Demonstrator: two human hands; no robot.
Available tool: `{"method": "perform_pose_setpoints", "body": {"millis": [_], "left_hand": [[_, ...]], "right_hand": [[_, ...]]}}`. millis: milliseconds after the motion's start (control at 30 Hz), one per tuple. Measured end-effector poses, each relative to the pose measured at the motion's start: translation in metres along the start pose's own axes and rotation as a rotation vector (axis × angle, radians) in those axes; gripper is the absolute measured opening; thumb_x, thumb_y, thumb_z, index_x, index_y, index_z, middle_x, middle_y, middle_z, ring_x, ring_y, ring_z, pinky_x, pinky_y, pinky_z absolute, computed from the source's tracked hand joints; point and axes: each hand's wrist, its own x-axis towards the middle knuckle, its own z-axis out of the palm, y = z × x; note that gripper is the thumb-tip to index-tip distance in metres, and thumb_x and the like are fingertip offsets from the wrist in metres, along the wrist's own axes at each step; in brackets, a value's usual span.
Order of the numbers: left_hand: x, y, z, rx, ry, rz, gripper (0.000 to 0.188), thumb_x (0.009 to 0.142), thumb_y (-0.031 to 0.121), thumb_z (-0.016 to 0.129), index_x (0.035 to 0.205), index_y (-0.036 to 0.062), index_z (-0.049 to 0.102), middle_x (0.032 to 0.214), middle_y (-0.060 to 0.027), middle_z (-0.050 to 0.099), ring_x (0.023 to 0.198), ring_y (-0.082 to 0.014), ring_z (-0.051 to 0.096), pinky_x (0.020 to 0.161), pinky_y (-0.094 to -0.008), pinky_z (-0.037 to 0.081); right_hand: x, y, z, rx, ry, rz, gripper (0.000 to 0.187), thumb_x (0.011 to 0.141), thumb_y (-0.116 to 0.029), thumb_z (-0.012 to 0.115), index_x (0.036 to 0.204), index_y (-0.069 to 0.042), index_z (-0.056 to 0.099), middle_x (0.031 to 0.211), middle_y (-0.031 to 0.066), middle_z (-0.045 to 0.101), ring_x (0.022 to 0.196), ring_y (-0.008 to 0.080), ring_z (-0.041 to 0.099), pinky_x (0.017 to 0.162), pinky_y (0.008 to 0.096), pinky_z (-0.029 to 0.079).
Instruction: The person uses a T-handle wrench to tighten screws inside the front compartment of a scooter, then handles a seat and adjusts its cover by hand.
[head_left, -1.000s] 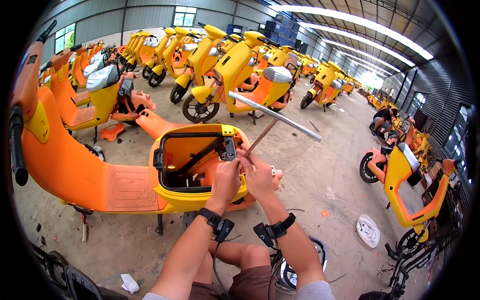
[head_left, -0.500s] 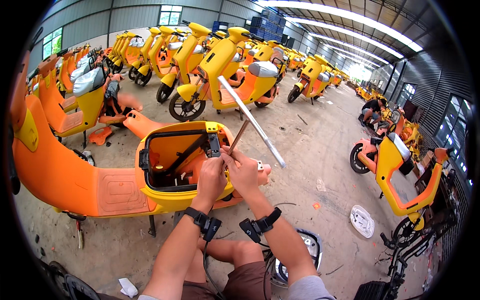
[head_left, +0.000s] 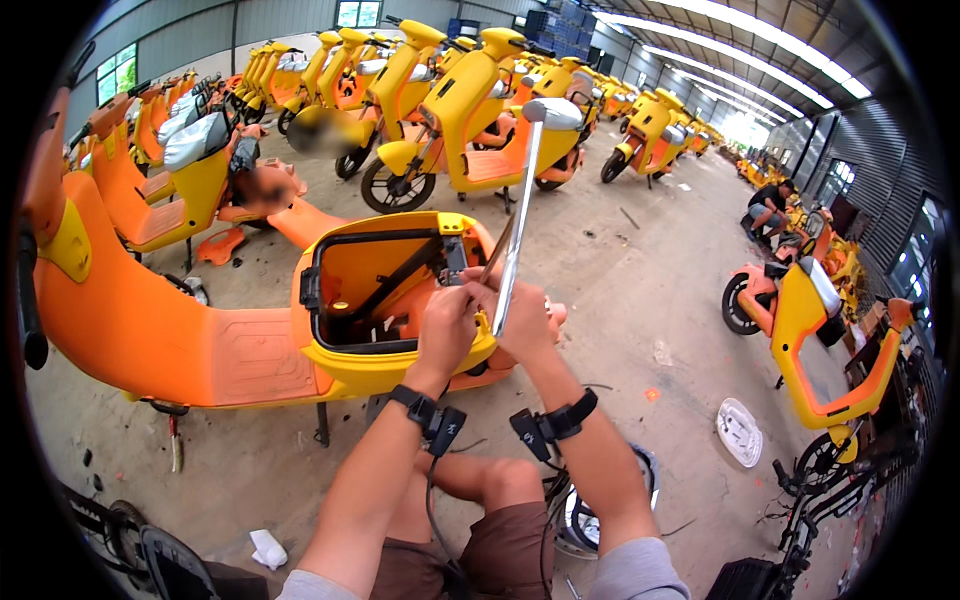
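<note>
I've got a T-handled metal tool [head_left: 516, 228] at the rear end of the yellow-orange scooter's [head_left: 265, 355] open compartment [head_left: 365, 348]. Right hand [head_left: 526, 325] is curled closed round its shaft [head_left: 497, 252]; left hand [head_left: 447, 325] is bunched beside it, can't tell on what. I'd judge it stiff, fairly heavy, slick, not fragile; hold by the crossbar ends. Tool's working end is hidden; shaft's blurry.

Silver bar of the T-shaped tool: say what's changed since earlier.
The silver bar has swung clockwise in the picture, from slanting down to the right to nearly upright, its lower end now in front of the right hand. Nothing was visibly let go. The left hand stays beside it, near the open compartment of the scooter.
</note>
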Motion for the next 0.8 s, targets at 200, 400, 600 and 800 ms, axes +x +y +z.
{"method": "perform_pose_setpoints", "body": {"millis": [200,400,600,800], "left_hand": [[0.003,0.001,-0.003,0.03,-0.121,-0.001,0.024,0.086,-0.006,0.06,0.11,-0.0014,0.063,0.105,-0.0222,0.066,0.101,-0.0418,0.062,0.087,-0.0446,0.049],[0.021,0.03,-0.054,-0.062,0.12,-0.189,0.055,0.082,-0.015,0.045,0.134,-0.0009,0.058,0.133,-0.0167,0.062,0.125,-0.03,0.059,0.109,-0.0373,0.044],[0.124,0.141,-0.111,0.208,0.213,0.701,0.041,0.087,-0.01,0.05,0.126,-0.0029,0.06,0.131,-0.0202,0.061,0.124,-0.0337,0.058,0.107,-0.0437,0.043],[0.143,0.16,-0.055,0.541,-0.097,0.49,0.043,0.083,0.005,0.068,0.125,0.0065,0.064,0.081,-0.008,0.068,0.083,-0.028,0.061,0.08,-0.0412,0.045]], "right_hand": [[0.0,0.017,0.011,0.212,0.226,0.047,0.022,0.089,-0.009,0.077,0.105,0.006,0.073,0.092,0.0114,0.077,0.085,0.0137,0.074,0.076,0.0256,0.057],[0.002,0.021,0.014,0.211,0.259,-0.027,0.021,0.09,-0.01,0.077,0.102,0.007,0.072,0.09,0.0131,0.077,0.083,0.0141,0.074,0.075,0.0263,0.057],[0.001,0.018,0.014,0.148,0.282,-0.039,0.02,0.087,-0.014,0.079,0.097,0.004,0.073,0.081,0.0142,0.075,0.076,0.0199,0.075,0.068,0.0301,0.056],[0.012,0.038,0.019,-0.34,0.293,-0.266,0.014,0.081,-0.013,0.076,0.087,-0.001,0.071,0.073,0.0187,0.068,0.069,0.0373,0.068,0.063,0.0414,0.052]]}}
